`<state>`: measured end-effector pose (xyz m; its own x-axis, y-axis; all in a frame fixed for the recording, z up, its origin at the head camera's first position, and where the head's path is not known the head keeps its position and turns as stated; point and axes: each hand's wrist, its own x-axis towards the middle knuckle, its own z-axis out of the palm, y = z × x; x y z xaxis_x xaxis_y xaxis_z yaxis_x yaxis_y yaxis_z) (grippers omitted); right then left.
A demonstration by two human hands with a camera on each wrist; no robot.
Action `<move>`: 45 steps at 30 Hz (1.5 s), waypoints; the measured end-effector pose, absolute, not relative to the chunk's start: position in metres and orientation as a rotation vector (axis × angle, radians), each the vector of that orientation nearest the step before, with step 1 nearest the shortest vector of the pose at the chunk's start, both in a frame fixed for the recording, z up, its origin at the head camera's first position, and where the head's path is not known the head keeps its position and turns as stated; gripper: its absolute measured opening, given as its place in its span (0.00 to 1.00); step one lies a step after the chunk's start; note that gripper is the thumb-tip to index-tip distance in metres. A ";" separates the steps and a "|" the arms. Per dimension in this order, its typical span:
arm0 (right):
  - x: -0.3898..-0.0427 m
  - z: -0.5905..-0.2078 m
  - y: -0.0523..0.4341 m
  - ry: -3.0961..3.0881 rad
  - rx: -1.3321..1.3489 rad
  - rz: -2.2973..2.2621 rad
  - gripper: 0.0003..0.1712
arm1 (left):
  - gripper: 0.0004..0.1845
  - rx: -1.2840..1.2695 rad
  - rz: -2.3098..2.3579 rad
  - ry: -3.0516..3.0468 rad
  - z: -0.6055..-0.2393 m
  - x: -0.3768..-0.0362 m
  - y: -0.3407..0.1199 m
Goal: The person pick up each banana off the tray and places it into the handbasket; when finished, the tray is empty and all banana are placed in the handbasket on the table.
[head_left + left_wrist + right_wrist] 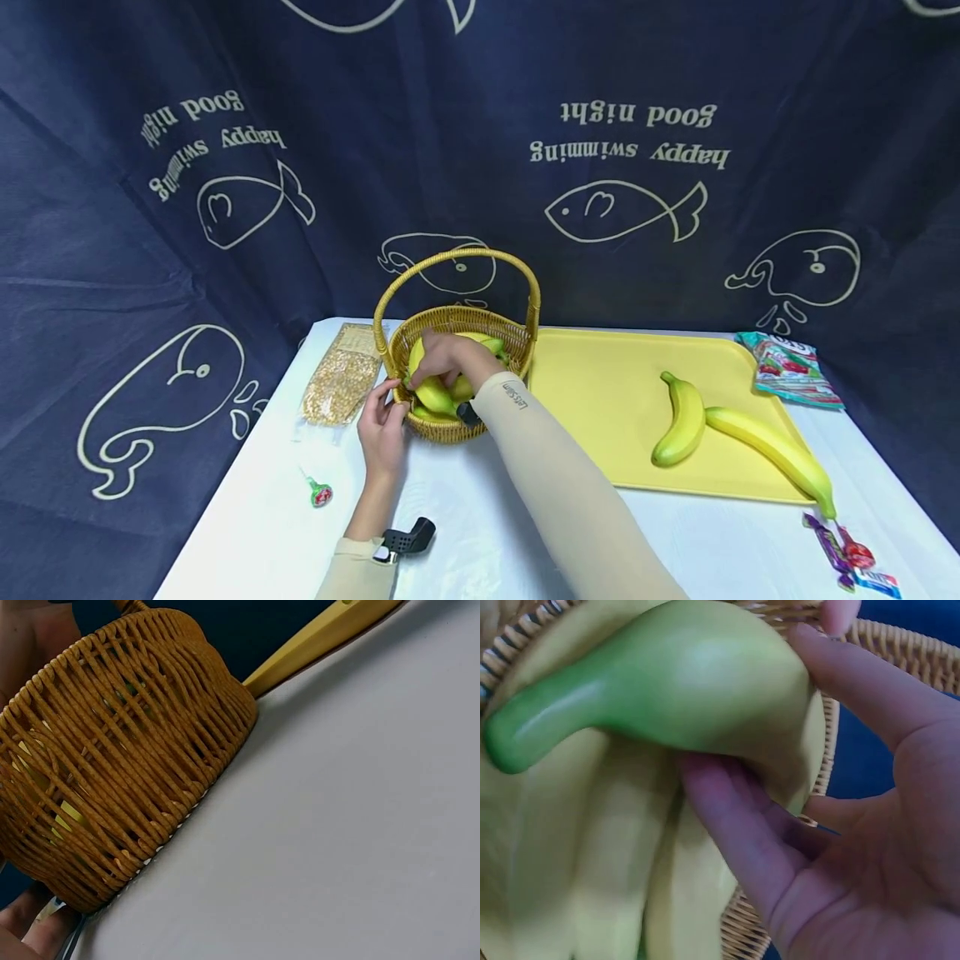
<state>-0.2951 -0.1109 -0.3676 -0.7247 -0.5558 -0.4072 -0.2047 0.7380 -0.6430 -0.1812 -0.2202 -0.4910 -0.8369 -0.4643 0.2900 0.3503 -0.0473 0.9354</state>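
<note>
A wicker basket (442,429) with a tall arched handle holds several bananas, seen from above in the head view. My left hand (384,429) grips the basket's left side, its fingers at the rim; the left wrist view shows the woven wall (127,757) close up. Reaching into the basket, my right hand (442,354) holds a banana (697,682) with a green stem end. In the right wrist view its thumb lies along one side and its fingers curl underneath. More bananas (615,847) lie beneath that one.
A yellow tray (585,408) right of the basket bears two bananas (682,421), one reaching over its front edge. A snack bag (791,367) lies at its far right corner, wrapped sweets (828,550) in front. Left are a packet of grains (337,387) and a green lollipop (320,493).
</note>
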 end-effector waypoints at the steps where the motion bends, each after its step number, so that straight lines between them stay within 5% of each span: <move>1: -0.295 -0.369 -0.112 2.342 -0.574 -0.774 0.62 | 0.20 0.124 -1.929 -1.684 -0.495 -0.183 -0.221; 13: -0.293 -0.373 -0.118 2.398 -0.645 -0.710 0.62 | 0.20 0.113 -1.938 -1.684 -0.484 -0.179 -0.221; 26: -0.297 -0.375 -0.104 2.220 -0.610 -0.887 0.45 | 0.20 0.112 -1.903 -1.741 -0.468 -0.168 -0.215; 45: -0.304 -0.369 -0.088 2.262 -0.692 -0.903 0.39 | 0.20 0.124 -1.917 -1.726 -0.468 -0.169 -0.216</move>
